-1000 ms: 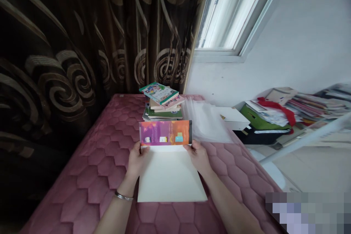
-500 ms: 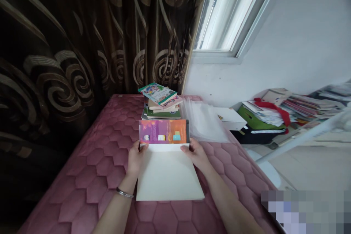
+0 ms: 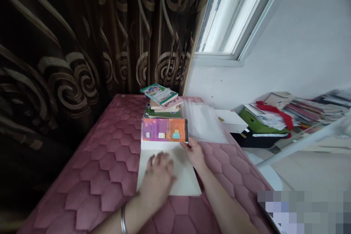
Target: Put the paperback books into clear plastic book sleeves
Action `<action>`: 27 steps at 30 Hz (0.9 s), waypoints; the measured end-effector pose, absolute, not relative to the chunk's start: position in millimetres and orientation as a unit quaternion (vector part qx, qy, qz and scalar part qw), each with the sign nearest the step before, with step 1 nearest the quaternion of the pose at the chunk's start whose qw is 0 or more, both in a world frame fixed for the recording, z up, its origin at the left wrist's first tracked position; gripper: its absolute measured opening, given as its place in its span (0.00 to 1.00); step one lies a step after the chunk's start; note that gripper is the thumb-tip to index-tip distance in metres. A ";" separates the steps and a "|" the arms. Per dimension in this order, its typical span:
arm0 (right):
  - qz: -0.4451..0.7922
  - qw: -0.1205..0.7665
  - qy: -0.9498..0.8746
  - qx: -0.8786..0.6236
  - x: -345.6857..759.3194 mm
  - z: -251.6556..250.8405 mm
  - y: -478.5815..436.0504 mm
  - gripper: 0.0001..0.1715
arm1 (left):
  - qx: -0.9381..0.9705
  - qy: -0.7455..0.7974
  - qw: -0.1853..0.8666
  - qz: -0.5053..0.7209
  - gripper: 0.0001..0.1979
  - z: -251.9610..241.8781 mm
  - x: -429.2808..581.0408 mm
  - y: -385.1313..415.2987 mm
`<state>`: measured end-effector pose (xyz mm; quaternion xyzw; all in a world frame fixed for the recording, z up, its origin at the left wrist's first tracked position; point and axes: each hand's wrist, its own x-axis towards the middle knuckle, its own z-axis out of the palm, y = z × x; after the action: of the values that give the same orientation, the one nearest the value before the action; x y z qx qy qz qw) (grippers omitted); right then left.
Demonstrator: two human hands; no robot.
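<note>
A book (image 3: 186, 175) lies in front of me with a blank, pale page facing up. Beyond the page, its purple and orange flap (image 3: 164, 130) is spread away from me. My right hand (image 3: 195, 153) pinches the book's right edge near the fold, thumb on top. Over the middle of the page is my left hand (image 3: 157, 175), palm down with fingers spread and blurred by motion; whether it touches the paper I cannot tell. A silver bracelet (image 3: 123, 219) circles the left wrist.
The bed's pink quilted surface (image 3: 109, 161) carries a stack of books (image 3: 161, 98) just past the flap. Clear plastic sleeves (image 3: 204, 122) lie to its right beside a white box (image 3: 231, 120). Papers and a green folder (image 3: 246, 119) crowd the right. A dark curtain (image 3: 131, 36) hangs behind.
My left hand has let go of the book's left edge and moved right and toward me over the page. My right hand keeps its hold on the right edge.
</note>
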<state>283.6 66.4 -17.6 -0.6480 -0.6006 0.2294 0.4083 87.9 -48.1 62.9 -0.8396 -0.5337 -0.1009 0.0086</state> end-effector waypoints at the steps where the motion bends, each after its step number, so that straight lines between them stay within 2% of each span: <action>1: 0.230 0.406 -0.601 -0.649 283.7 -17.3 66.3 0.16 | -0.873 -0.481 -0.001 -0.076 0.22 56.5 89.7 -60.6; 3: 0.231 0.401 -0.598 -0.654 283.7 -17.4 66.2 0.16 | -0.911 -0.411 -0.002 -0.034 0.31 39.5 87.0 -78.1; 6: 0.232 0.397 -0.597 -0.657 283.8 -18.5 66.4 0.16 | -0.915 -0.401 0.033 -0.007 0.37 20.0 74.7 -82.0; 8: 0.234 0.400 -0.597 -0.655 283.8 -19.1 66.7 0.16 | -0.919 -0.389 0.066 0.010 0.33 17.8 67.6 -74.4; 11: 0.238 0.410 -0.597 -0.647 283.7 -19.2 67.0 0.15 | -0.934 -0.331 0.135 0.018 0.20 24.5 63.3 -63.6; 13: 0.242 0.419 -0.597 -0.640 283.5 -19.0 67.3 0.15 | -0.939 -0.297 0.175 0.011 0.17 27.7 64.4 -62.5; 21: 0.303 0.456 -0.578 -0.605 283.2 -20.9 68.6 0.15 | -0.926 -0.274 0.260 -0.016 0.20 20.1 77.2 -71.5; 24: 0.351 0.471 -0.574 -0.571 284.7 -15.3 66.9 0.17 | -0.927 -0.278 0.253 -0.010 0.20 45.8 71.4 -71.5; 27: 0.455 0.445 -0.597 -0.489 284.1 -4.4 63.1 0.22 | -0.934 -0.272 0.232 0.003 0.21 85.8 59.3 -82.0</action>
<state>284.1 63.1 -4.4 -0.4886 -0.5966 0.4551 0.4451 59.3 -82.0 85.8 -0.9340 -0.2720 0.0033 0.2318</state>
